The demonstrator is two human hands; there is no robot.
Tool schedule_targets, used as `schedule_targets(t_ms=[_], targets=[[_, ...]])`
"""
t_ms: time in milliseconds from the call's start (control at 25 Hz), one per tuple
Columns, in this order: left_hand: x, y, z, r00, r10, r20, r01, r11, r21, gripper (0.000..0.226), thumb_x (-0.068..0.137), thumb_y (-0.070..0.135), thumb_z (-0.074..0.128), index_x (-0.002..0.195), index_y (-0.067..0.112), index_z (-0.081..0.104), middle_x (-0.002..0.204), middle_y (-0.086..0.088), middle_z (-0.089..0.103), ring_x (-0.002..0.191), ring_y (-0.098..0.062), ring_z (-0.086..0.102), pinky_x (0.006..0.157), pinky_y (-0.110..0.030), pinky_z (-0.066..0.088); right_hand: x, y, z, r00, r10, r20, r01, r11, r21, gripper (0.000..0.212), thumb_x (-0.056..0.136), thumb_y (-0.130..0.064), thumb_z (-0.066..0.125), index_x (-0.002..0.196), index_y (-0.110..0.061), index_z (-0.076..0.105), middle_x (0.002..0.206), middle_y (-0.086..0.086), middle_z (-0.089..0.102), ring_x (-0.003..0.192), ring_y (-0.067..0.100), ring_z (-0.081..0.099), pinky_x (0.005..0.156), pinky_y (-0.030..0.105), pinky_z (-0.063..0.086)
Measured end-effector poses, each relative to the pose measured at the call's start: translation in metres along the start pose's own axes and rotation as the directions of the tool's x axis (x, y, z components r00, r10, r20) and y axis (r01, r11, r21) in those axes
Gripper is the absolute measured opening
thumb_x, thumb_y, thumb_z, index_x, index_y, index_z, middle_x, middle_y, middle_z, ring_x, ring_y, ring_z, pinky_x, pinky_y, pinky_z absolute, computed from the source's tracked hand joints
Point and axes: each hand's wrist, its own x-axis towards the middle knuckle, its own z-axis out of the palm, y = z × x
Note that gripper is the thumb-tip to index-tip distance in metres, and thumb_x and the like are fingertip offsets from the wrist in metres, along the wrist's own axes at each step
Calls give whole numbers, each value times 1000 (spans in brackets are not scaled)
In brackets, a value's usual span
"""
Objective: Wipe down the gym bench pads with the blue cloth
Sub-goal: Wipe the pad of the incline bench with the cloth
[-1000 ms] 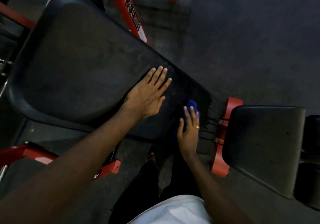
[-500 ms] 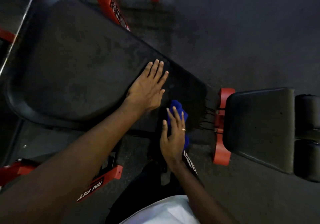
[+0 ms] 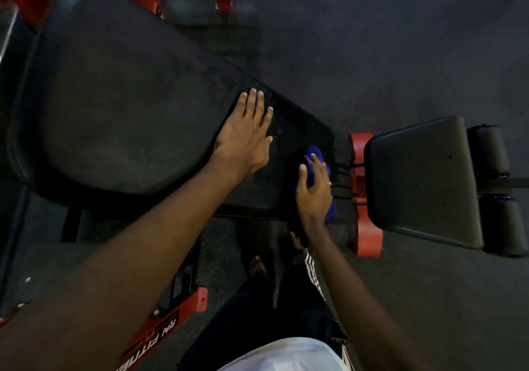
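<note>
Your right hand [image 3: 315, 190] lies on top of the blue cloth [image 3: 317, 153] just right of the frame's middle. The fingers are nearly straight and a little spread, pressing it down rather than wrapping round it. The cloth is bunched under your palm, with blue showing past the fingertips and again below the wrist. It sits on the narrow lower-right end of the big back pad [image 3: 128, 98], close to the red bracket [image 3: 361, 147] that separates it from the seat pad [image 3: 420, 176].

Your left hand [image 3: 246, 135] lies flat and wide on the back pad, up and left of the cloth. It holds nothing, and the two hands are near each other without touching.

The cloth looks light, soft and limp. It will likely fold, roll and creep out from under a flat palm, so trap it with the whole hand, or hook your thumb over an edge if it starts to slide.

The pads look like firm cushions with a smooth dark covering. They should give a little under pressure and not shift, so you can lean on them.

The covering near the bracket end looks cracked or frayed. The cloth may snag there, so go lightly over it.

The seat pad at the right of the frame and the broad upper-left part of the back pad have no cloth on them now. Whether they have been wiped already cannot be told from here.
</note>
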Motion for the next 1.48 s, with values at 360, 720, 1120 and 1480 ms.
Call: schedule_targets(t_ms=[360,720,1120,1480], targets=[[-2,2,2,998,46,-37,-47,999,-16,66,108,40,16,160,2,6,167,-25,4,156,-37,4,126,-51,4,33,49,-2,998,-14,62,15,1000,-7,47,102,-41,45,140,-18,60,154,1,48,142,15,44,116,43,39],[-3,4,7,997,39,-62,-41,999,-20,65,106,37,16,160,1,11,167,-21,13,156,-34,12,127,-48,9,-7,30,-7,994,-55,89,54,998,12,39,106,-33,51,143,-24,56,156,-5,47,148,14,38,120,33,32],[60,81,14,974,224,45,-214,963,-163,63,108,37,24,161,7,13,168,-20,9,156,-33,7,126,-46,4,58,87,-2,996,19,90,-21,999,29,42,104,-35,49,141,-19,59,156,1,46,145,21,42,114,50,39],[66,93,32,974,213,81,-198,967,-158,69,105,43,20,162,7,6,169,-20,3,157,-32,2,127,-46,1,12,50,-14,971,-125,202,118,992,46,42,105,-30,48,146,-21,55,159,-4,43,152,17,29,125,30,22]])
